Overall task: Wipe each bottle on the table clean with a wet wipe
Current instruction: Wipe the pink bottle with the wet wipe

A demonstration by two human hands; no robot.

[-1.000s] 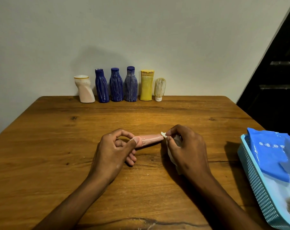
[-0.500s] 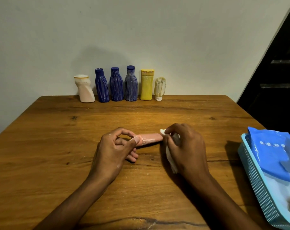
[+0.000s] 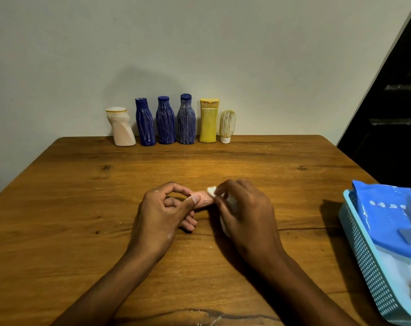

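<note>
**Quick count of what's on the table**

Far edge, left to right: one pale pink bottle [image 3: 121, 128], three blue bottles [image 3: 145, 123] [image 3: 165, 122] [image 3: 186, 121], one yellow tube [image 3: 208, 122], one small cream tube [image 3: 227, 125]. Near the middle: one pink tube [image 3: 205, 200], one white wipe [image 3: 212, 191], two hands [image 3: 159, 215] [image 3: 244, 215]. Right: one light blue basket [image 3: 364, 262], one blue pack [image 3: 385, 215].

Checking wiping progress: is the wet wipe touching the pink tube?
Touching. The head view shows the wet wipe, pinched by the right hand, pressed on the pink tube that the left hand holds.
</note>
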